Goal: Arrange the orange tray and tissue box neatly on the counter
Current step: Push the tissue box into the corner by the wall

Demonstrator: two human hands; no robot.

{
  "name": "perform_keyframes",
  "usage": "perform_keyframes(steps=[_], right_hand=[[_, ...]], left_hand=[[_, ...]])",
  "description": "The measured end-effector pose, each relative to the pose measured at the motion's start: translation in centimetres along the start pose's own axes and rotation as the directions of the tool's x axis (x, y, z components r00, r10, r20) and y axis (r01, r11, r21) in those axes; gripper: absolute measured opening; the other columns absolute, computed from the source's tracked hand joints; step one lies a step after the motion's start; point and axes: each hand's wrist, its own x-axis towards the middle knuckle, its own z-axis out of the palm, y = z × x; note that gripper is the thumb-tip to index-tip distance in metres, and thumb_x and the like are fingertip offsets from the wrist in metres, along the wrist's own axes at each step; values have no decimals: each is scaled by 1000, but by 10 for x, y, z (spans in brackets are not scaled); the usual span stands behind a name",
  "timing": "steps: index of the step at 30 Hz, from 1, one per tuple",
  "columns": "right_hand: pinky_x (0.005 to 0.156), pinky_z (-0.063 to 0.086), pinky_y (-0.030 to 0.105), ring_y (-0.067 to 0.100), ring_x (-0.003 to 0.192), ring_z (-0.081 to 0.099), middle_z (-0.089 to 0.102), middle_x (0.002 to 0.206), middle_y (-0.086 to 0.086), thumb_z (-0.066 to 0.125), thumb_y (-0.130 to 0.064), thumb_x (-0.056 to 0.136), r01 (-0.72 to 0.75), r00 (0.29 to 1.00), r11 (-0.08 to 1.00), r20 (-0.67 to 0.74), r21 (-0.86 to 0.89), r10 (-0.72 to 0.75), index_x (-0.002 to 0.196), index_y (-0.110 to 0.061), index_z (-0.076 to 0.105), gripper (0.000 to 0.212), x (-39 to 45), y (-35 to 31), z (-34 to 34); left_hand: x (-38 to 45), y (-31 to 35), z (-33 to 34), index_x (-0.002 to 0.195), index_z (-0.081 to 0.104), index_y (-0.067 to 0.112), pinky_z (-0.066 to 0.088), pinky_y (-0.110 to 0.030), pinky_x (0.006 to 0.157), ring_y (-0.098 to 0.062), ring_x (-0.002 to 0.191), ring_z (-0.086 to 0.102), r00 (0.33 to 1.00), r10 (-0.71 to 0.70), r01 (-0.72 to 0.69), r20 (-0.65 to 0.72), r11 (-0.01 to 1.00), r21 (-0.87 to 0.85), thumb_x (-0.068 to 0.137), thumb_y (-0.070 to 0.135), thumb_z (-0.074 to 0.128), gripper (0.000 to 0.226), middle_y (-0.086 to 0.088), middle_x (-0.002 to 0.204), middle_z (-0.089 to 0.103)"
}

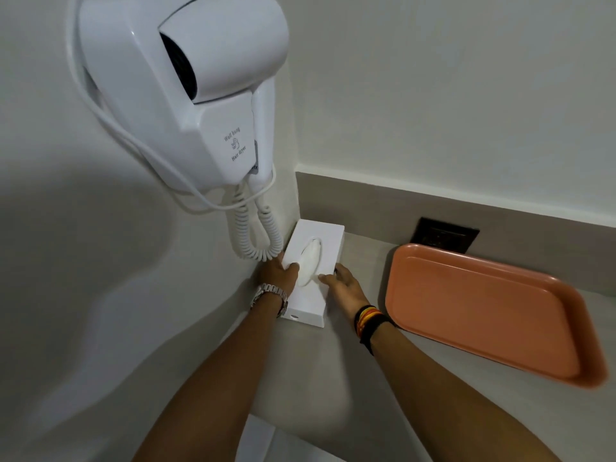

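Observation:
A white tissue box lies on the grey counter in the corner, its long side against the left wall. A white tissue pokes from its oval slot. My left hand grips the box's left side, thumb on top. My right hand holds the right side, fingers on the top near the slot. The orange tray lies flat and empty on the counter to the right, angled slightly, apart from the box.
A white wall-hung hair dryer hangs on the left wall above the box, its coiled cord dangling beside the box's far end. A dark socket plate sits in the backsplash behind the tray.

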Motion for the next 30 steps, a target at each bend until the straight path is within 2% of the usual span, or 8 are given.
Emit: perform_keyframes(steps=[3, 5, 7, 9, 13, 19, 23, 30], right_hand=[[103, 39, 18, 14, 123, 51, 46, 147, 0, 54, -24, 98, 127, 987, 955, -59, -268, -148, 144, -23, 41, 48, -40, 18, -6], [115, 21, 26, 17, 144, 27, 24, 159, -1, 47, -34, 101, 212, 955, 768, -37, -604, -294, 153, -23, 25, 56, -71, 41, -15], [121, 13, 36, 19, 149, 7, 9, 163, 2, 39, -38, 102, 310, 899, 506, 75, -805, -431, 155, -26, 14, 60, -101, 64, -28], [121, 11, 47, 22, 150, -4, -1, 164, 4, 38, -40, 101, 334, 876, 344, 155, -877, -456, 155, -27, 10, 63, -125, 83, -41], [118, -2, 57, 29, 148, -16, -12, 163, 9, 33, -54, 96, 252, 920, 205, 169, -946, -354, 156, -27, 7, 70, -155, 108, -62], [115, -11, 61, 30, 146, -22, -16, 161, 11, 17, -70, 92, 147, 967, 144, 111, -979, -231, 156, -28, 3, 78, -167, 130, -86], [115, -11, 59, 28, 147, -21, -12, 162, 10, 11, -73, 91, 129, 969, 159, 91, -979, -230, 155, -31, 1, 77, -169, 138, -90], [115, -9, 58, 27, 148, -16, -7, 163, 8, 13, -73, 93, 125, 964, 195, 73, -973, -255, 155, -33, 6, 74, -168, 142, -89]], left_hand=[[-31, -8, 11, 156, 30, 11, 24, -43, 124, -31, 151, 28, 996, 82, -76, -19, 979, 190, 101, 34, 46, 62, -12, 164, 29], [-60, -22, 22, 159, 19, 13, 7, -41, 127, -28, 156, 9, 980, 201, -183, -6, 904, 388, 103, 41, 37, 65, -10, 169, 11], [-94, -37, 34, 160, 16, 14, -2, -44, 127, -28, 157, 0, 939, 343, -297, 9, 798, 524, 102, 45, 33, 67, -8, 170, 2], [-125, -46, 47, 159, 18, 11, -4, -46, 127, -29, 157, -2, 893, 447, -392, 40, 733, 556, 101, 43, 37, 69, -10, 169, 2], [-156, -51, 68, 159, 6, 6, 0, -46, 128, -29, 157, -6, 882, 458, -435, 110, 702, 564, 99, 43, 40, 78, -11, 168, -7], [-165, -47, 79, 158, 5, 3, 7, -50, 127, -33, 156, -1, 899, 430, -381, 80, 680, 626, 95, 46, 47, 87, -16, 168, -2], [-160, -48, 81, 159, 3, 5, 2, -53, 126, -32, 156, 0, 905, 421, -360, 66, 671, 649, 94, 47, 48, 89, -14, 168, -3], [-123, -41, 66, 158, -12, 10, -8, -51, 125, -27, 156, -10, 922, 358, -357, 150, 628, 691, 97, 54, 37, 89, -9, 168, -17]])
